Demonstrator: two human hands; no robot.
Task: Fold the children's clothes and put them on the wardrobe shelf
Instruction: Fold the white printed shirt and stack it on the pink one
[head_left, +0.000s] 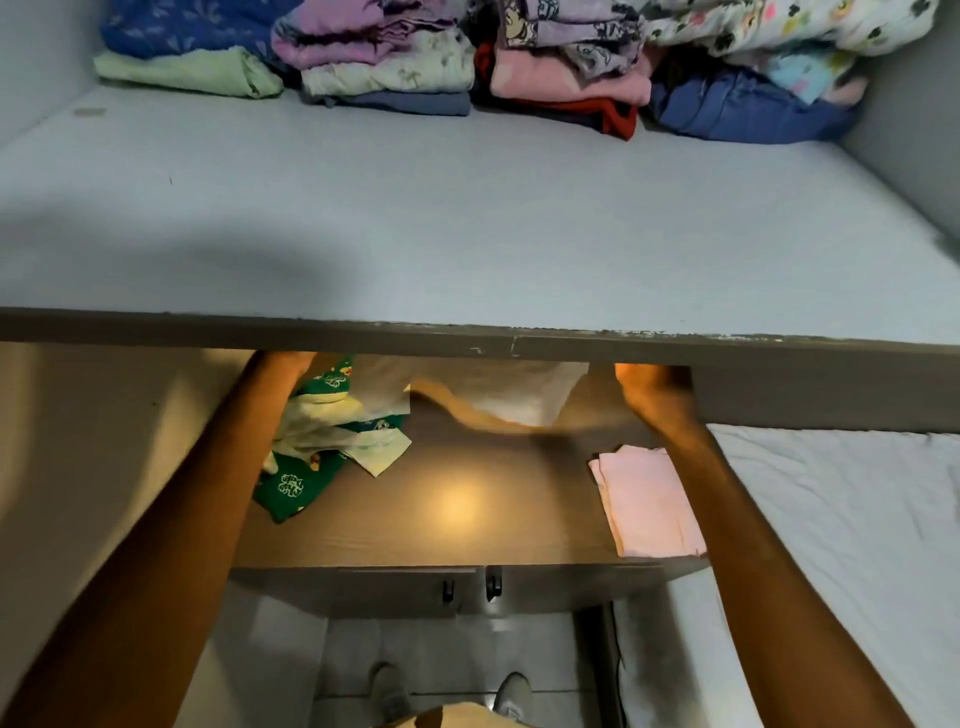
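Observation:
Both my arms reach under the front edge of the pale wardrobe shelf (467, 234). My left hand (283, 364) and my right hand (649, 387) are partly hidden by that edge. Between them hangs a blurred white and tan garment (493, 400), stretched over the brown surface (457, 509) below; each hand seems to hold one side of it. A green printed garment (291, 483) with a pale green piece (343, 431) lies crumpled at the left. A folded pink garment (649, 499) lies at the right. Several folded stacks (467, 67) line the back of the shelf.
The shelf's front half is bare, with grey walls at both sides. A bed with a white sheet (841, 545) stands at the right. Cabinet doors with dark handles (470, 587) are under the brown surface. My shoes (452, 693) show on the tiled floor.

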